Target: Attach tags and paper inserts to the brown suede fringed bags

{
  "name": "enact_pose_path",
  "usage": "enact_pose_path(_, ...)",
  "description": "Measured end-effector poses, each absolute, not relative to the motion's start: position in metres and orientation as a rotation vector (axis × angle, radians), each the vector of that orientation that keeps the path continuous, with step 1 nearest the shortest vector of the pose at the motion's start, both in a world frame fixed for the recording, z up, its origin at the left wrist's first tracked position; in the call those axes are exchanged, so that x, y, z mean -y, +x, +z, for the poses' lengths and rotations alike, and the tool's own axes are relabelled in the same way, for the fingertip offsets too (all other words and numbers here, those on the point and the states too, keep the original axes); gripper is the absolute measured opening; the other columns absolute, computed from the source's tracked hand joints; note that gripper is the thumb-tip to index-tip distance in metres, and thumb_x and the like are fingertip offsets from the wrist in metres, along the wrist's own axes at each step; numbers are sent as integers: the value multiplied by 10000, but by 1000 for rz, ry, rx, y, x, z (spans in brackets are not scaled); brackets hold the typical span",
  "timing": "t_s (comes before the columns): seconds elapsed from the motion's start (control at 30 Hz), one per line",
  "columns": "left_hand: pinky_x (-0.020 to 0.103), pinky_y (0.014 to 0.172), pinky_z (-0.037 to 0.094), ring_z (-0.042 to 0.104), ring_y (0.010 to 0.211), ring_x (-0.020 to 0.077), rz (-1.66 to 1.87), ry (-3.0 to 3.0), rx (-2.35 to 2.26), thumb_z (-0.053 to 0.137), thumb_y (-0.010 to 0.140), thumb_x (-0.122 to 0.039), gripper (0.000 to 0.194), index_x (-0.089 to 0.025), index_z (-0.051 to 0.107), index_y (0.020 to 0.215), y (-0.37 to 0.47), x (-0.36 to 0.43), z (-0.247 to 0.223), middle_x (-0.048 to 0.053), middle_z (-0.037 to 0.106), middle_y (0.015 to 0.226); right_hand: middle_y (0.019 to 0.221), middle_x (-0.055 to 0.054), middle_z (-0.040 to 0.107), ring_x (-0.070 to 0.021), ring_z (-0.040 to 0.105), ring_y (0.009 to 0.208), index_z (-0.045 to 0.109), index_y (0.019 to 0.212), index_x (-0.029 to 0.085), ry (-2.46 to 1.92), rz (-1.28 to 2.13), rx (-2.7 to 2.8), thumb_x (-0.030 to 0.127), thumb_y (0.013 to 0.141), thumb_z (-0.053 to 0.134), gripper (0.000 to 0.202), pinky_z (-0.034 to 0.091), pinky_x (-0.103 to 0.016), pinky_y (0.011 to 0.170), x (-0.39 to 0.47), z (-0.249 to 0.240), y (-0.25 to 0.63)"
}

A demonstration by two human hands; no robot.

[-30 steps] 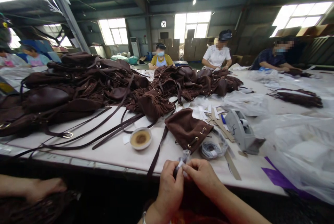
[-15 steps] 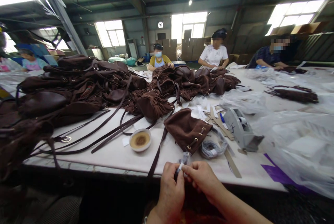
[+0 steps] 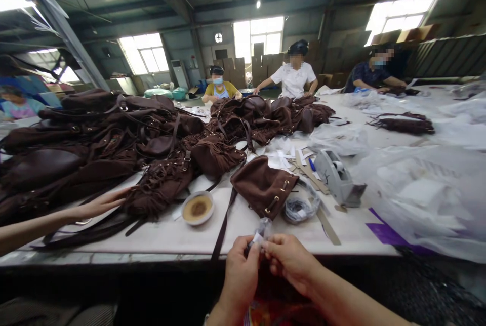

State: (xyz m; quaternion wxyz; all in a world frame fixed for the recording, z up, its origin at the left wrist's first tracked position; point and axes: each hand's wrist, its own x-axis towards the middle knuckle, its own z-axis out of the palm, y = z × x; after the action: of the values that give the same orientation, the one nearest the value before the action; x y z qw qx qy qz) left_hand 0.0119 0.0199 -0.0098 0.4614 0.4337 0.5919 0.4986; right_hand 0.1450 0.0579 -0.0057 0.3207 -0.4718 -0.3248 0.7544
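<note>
Close to the table's front edge, my left hand (image 3: 242,268) is closed around a small piece in clear plastic wrap (image 3: 262,227). Something dark and a white patch show through between thumb and fingers; I cannot make out what is inside. My right hand (image 3: 292,261) meets it from the right, thumb and fingertips pinched at the wrap. Just beyond lies a brown drawstring bag (image 3: 260,184), its gold eyelets facing me and a dark strap hanging over the edge. Right of the bag sits a coil of plastic-wrapped cord (image 3: 299,209).
A co-worker's arm (image 3: 94,207) reaches in from the left onto a fringed brown bag (image 3: 159,189). A bowl of tan paste (image 3: 198,208), a grey tape dispenser (image 3: 337,176), plastic sheeting (image 3: 425,199) and a heap of brown bags (image 3: 94,149) cover the table (image 3: 235,225).
A co-worker's arm has come in at left, and a fringed bag now lies beside the bowl. The view has turned slightly right. My hands still hold the wrapped piece.
</note>
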Motion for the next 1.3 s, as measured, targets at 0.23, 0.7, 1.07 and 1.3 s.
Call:
enact_pose_path(0.23, 180, 475, 275, 439, 552, 73, 1207, 568, -1057, 816, 728, -452, 397, -105, 678, 863, 10, -26, -5, 6, 562, 661, 624, -26, 662, -109, 514, 528, 631, 684, 140, -1081, 1710, 1217, 521, 786, 714, 403, 366, -233, 517, -56, -7, 144)
enact_pose_path(0.7, 158, 428, 294, 423, 530, 66, 1275, 557, -1025, 809, 742, -434, 394, -97, 693, 911, 16, -24, 1, 0, 558, 637, 695, -37, 701, -178, 647, 641, 690, 752, 146, -976, 1672, 1339, 335, 799, 620, 207, 503, -291, 673, -61, -2, 149)
enact_pose_path(1.07, 168, 416, 310, 411, 495, 68, 1238, 781, -1194, 706, 838, -546, 480, -127, 677, 1068, 16, -22, -12, -23, 542, 619, 466, 12, 575, -66, 413, 354, 593, 584, 159, -1261, 1846, 1058, 297, 567, 561, 143, 221, -187, 364, -63, 18, 142)
enact_pose_path(1.3, 155, 410, 261, 381, 506, 55, 1264, 669, -1146, 756, 795, -530, 476, -116, 682, 1021, 17, -21, -13, -23, 533, 637, 593, 32, 587, -20, 286, 343, 586, 712, 157, -1201, 2006, 957, 349, 604, 645, 227, 141, -180, 323, -61, 19, 153)
